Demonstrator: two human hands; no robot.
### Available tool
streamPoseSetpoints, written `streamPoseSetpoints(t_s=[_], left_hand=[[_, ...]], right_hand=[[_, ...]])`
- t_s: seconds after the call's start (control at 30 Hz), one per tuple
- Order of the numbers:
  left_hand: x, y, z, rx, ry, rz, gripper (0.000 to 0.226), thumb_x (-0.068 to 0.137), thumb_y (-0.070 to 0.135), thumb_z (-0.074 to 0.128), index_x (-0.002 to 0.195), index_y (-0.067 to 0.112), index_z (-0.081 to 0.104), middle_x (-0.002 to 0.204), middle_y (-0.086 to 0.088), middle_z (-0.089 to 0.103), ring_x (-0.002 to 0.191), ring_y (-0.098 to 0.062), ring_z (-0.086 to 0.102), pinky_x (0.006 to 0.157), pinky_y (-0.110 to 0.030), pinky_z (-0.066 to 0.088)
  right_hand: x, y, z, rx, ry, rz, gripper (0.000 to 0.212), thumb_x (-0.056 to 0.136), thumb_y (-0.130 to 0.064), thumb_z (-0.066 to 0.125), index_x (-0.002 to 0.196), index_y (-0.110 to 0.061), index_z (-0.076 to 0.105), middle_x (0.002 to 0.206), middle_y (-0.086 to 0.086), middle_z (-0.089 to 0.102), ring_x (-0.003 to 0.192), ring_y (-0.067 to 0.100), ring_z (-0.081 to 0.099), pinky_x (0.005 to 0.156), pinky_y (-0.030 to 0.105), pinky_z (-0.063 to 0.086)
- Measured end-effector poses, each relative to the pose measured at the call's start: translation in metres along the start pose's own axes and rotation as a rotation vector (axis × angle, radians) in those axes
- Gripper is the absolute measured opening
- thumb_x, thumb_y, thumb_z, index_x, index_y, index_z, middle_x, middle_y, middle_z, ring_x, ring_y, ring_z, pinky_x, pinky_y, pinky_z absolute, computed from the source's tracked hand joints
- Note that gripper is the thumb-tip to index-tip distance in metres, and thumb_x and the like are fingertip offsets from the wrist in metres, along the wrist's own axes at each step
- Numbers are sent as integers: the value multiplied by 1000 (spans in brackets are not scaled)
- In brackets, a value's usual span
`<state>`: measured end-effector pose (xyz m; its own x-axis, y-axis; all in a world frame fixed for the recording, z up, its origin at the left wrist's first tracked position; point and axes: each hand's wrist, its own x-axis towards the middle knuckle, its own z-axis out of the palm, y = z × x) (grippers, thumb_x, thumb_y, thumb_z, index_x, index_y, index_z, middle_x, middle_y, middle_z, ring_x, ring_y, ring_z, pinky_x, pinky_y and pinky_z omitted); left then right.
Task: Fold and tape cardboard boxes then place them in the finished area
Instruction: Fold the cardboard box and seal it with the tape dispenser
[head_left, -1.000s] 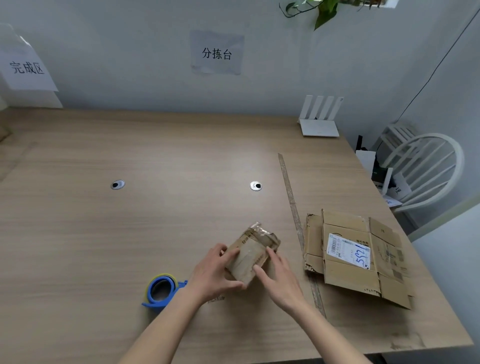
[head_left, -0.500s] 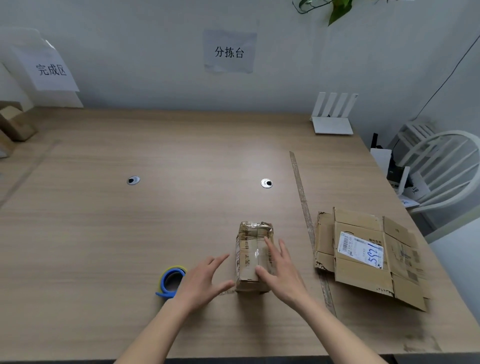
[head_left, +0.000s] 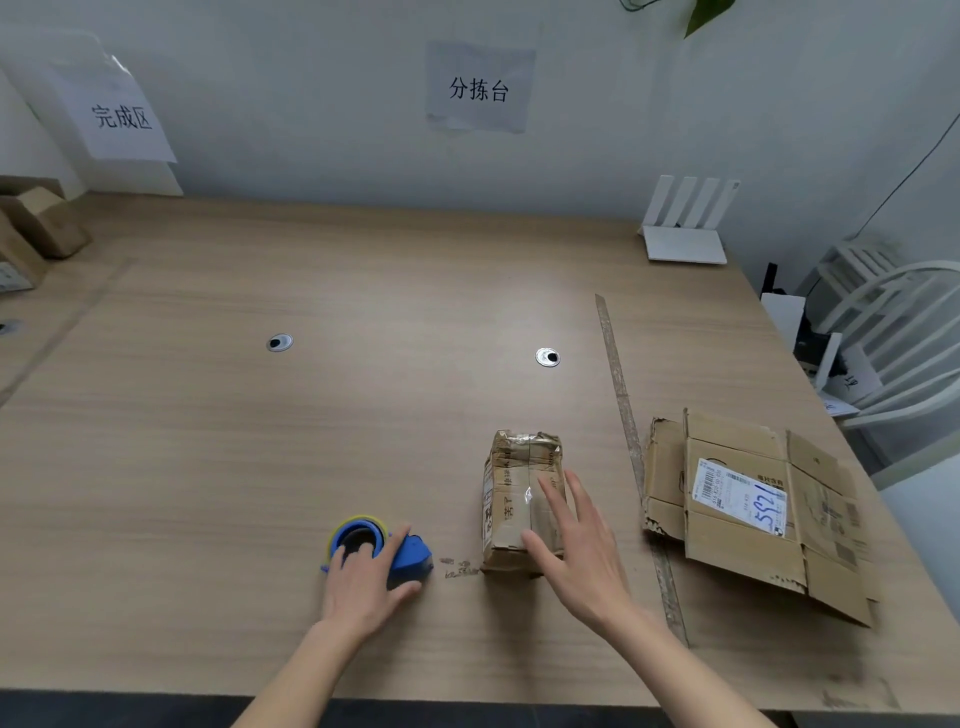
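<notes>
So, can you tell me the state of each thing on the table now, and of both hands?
Small box: folded up, lying on the table, shiny tape over it.
Flat carton: unfolded, lying flat, label facing up.
Tape dispenser: on the table, under the left hand.
Left hand: grips the tape dispenser.
Right hand: fingers straight, resting on the small box.
Boxes at far left: folded, under the finished-area sign.
</notes>
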<state>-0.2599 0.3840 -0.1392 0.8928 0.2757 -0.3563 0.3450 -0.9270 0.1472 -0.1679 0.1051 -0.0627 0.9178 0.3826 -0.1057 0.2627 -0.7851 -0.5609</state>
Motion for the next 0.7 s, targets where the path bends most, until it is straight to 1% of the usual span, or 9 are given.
streamPoseSetpoints(t_s=[0.07,0.1,0.17,0.23,0.3,0.4,0.53,0.63,0.7], left_hand=[[2,-1,0,-60,29,-10,64,97,63,43,154,45,20,112,-1,55,104,-20,55,92,-32,40],[0,-3,-1,-91,45,-12,59,97,61,44,152,45,27,107,0,54,99,-20,54,81,-31,39],[-6,-7,-8,-171,93,28,55,94,62,45,145,47,35,96,6,53,90,-16,51,72,-30,37],[-13,-10,-27,-291,129,88,55,85,70,46,136,52,40,93,15,53,87,-10,51,69,-28,38],[-17,-12,-58,-407,195,124,59,75,78,52,129,56,43,99,24,58,88,0,54,67,-21,39],[-22,-14,-113,-474,305,175,56,72,77,59,123,60,47,103,33,59,90,7,55,66,-16,38],[-34,-20,-175,-487,378,267,53,74,68,63,124,58,50,109,34,61,94,5,57,71,-21,46],[-45,-24,-212,-485,414,317,49,76,61,66,122,55,52,111,34,61,94,5,59,74,-24,49],[-51,-27,-233,-465,444,329,47,76,61,66,121,55,52,113,35,60,96,4,58,72,-22,46]], right_hand=[[-1,-5,-3,-38,18,-33,71,98,-56,50,158,-43,16,168,-15,-5,154,9,2,127,39,10],[-1,-9,-3,-51,32,-62,68,99,-53,50,158,-40,19,168,-13,0,154,8,5,127,38,13],[3,-22,-4,-27,43,-124,61,100,-44,52,155,-36,29,166,-13,13,152,8,15,124,35,22],[10,-43,-2,59,-16,-159,52,101,-34,54,151,-33,40,159,-14,31,147,6,29,119,32,32],[18,-66,-1,193,-158,-138,46,102,-26,53,147,-32,47,148,-14,47,137,3,41,115,31,37],[31,-99,-2,292,-309,-112,50,101,-13,49,148,-29,46,142,-11,53,130,3,48,114,27,39],[44,-148,-21,424,-247,-142,45,98,-4,49,139,-22,57,127,-6,64,118,6,59,104,26,48],[49,-179,-43,458,-199,-190,32,96,-9,57,123,-20,69,111,-9,72,104,6,67,92,27,56],[48,-196,-60,469,-179,-213,26,96,-11,59,113,-24,73,105,-14,73,99,3,68,86,20,55]])
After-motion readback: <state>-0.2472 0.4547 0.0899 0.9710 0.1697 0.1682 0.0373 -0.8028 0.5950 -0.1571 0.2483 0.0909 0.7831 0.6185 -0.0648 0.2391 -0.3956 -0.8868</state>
